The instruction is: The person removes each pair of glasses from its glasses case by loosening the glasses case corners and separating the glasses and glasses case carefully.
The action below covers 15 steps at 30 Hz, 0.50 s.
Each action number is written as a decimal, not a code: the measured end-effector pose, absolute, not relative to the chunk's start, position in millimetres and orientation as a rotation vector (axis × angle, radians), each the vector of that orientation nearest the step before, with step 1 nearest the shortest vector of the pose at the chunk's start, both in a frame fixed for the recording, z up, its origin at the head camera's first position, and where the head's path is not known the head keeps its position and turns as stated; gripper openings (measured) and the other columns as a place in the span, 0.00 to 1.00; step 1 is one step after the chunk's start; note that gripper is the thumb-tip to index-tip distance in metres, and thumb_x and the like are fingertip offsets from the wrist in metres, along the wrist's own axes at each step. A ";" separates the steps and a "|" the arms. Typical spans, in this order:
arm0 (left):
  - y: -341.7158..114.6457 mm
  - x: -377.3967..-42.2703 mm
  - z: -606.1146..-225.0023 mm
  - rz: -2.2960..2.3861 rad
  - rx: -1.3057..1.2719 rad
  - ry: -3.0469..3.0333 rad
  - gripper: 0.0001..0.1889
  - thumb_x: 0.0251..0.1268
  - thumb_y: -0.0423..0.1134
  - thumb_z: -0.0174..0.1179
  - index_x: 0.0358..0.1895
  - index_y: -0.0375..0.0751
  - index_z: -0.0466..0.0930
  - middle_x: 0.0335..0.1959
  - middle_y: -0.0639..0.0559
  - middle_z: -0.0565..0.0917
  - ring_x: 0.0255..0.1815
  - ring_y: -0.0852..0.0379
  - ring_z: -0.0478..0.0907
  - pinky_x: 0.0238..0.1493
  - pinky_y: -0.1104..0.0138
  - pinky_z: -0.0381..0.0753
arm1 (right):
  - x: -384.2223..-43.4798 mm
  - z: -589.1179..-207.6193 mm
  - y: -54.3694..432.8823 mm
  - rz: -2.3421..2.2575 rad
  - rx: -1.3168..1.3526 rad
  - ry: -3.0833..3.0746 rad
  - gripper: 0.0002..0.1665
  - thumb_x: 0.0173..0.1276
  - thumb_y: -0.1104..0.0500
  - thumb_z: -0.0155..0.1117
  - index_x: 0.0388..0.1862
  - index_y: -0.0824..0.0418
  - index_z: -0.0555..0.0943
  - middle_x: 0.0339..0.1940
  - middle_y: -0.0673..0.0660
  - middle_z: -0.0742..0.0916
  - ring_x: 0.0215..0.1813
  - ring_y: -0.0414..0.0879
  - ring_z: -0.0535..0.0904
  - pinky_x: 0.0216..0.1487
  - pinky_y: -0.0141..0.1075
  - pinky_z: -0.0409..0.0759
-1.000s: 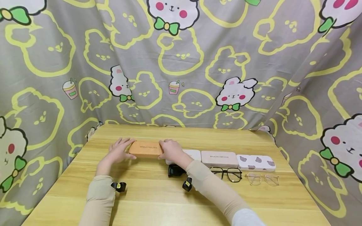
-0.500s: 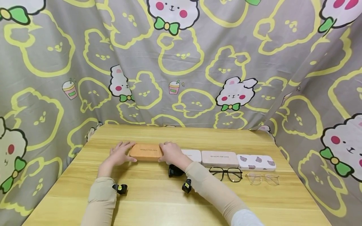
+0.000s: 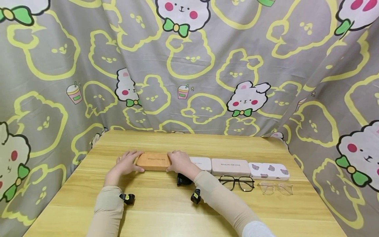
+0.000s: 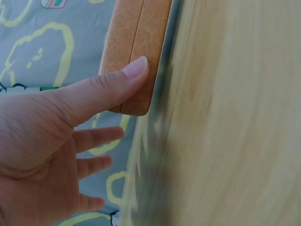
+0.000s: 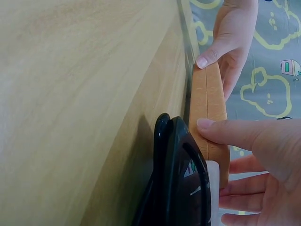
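Note:
An orange glasses case (image 3: pixel 154 161) with printed lettering lies at the left end of a row of cases. My left hand (image 3: pixel 125 163) pinches its left end, thumb (image 4: pixel 134 70) on the seamed front side, the other fingers spread. At the opposite end my right hand (image 3: pixel 181 162) grips it, thumb (image 5: pixel 207 125) on the front side; its other fingers are behind. The right hand partly covers a white case (image 3: pixel 202 163) beside the orange one. Black sunglasses (image 5: pixel 169 179) stand close to the right hand. Whether the orange case touches the table is hard to tell.
Rightward along the row are a pale pink case (image 3: pixel 231 167) and a white bear-print case (image 3: pixel 270 171). Before them lie black-framed glasses (image 3: pixel 235 178) and thin gold-framed glasses (image 3: pixel 275 185). A patterned curtain (image 3: pixel 189 65) hangs around the wooden table (image 3: pixel 165 210).
Both hands have brought the orange case a little nearer to me and lower, level with the row. The other cases and the glasses have stayed put.

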State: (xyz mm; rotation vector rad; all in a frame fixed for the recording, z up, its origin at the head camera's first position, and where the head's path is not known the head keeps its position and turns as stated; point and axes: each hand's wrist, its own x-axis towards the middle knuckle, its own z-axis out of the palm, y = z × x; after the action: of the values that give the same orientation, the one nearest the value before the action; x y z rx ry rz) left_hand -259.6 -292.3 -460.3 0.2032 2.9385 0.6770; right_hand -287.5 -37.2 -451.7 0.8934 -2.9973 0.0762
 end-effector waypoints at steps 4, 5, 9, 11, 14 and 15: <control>-291.3 -258.9 -461.2 0.686 0.183 2.921 0.46 0.51 0.52 0.72 0.73 0.45 0.61 0.75 0.30 0.55 0.75 0.25 0.44 0.62 0.22 0.39 | -288.0 -452.9 -37.7 0.073 0.894 -2.996 0.44 0.52 0.36 0.75 0.64 0.56 0.76 0.52 0.55 0.86 0.51 0.48 0.82 0.46 0.41 0.83; -291.1 -258.8 -461.5 0.690 0.178 2.917 0.46 0.51 0.51 0.72 0.74 0.46 0.61 0.75 0.30 0.55 0.75 0.25 0.44 0.62 0.22 0.39 | -288.1 -453.1 -37.7 0.071 0.895 -2.994 0.44 0.52 0.36 0.75 0.64 0.56 0.77 0.52 0.54 0.86 0.51 0.48 0.83 0.46 0.41 0.83; -291.5 -259.1 -463.4 0.698 0.163 2.905 0.46 0.51 0.51 0.72 0.74 0.47 0.61 0.75 0.30 0.55 0.75 0.26 0.43 0.62 0.21 0.39 | -288.5 -455.7 -38.0 0.075 0.896 -2.982 0.42 0.51 0.36 0.75 0.60 0.56 0.78 0.49 0.54 0.87 0.48 0.48 0.83 0.43 0.41 0.83; -291.5 -259.1 -464.0 0.698 0.156 2.902 0.46 0.51 0.51 0.72 0.74 0.47 0.60 0.75 0.30 0.55 0.75 0.26 0.43 0.62 0.22 0.39 | -288.6 -456.6 -38.2 0.080 0.893 -2.982 0.41 0.51 0.37 0.75 0.59 0.56 0.79 0.47 0.54 0.87 0.47 0.48 0.83 0.41 0.41 0.83; -291.6 -259.4 -464.4 0.704 0.146 2.900 0.46 0.51 0.51 0.72 0.74 0.48 0.60 0.75 0.30 0.55 0.75 0.25 0.43 0.62 0.22 0.39 | -288.3 -457.6 -38.5 0.074 0.884 -2.984 0.40 0.51 0.36 0.75 0.58 0.56 0.79 0.46 0.53 0.87 0.46 0.48 0.83 0.40 0.40 0.83; -291.4 -259.5 -464.6 0.704 0.148 2.901 0.46 0.51 0.51 0.72 0.74 0.48 0.60 0.75 0.30 0.55 0.75 0.25 0.43 0.62 0.22 0.39 | -288.2 -457.8 -38.6 0.073 0.881 -2.986 0.39 0.51 0.36 0.75 0.57 0.55 0.79 0.46 0.53 0.87 0.45 0.48 0.83 0.40 0.40 0.83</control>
State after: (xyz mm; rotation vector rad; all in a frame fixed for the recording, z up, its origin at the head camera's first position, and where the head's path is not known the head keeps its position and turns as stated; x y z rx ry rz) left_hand -259.5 -291.4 -464.6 0.1479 2.9013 0.7044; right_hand -288.2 -38.6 -457.8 0.8805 -2.9857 0.0727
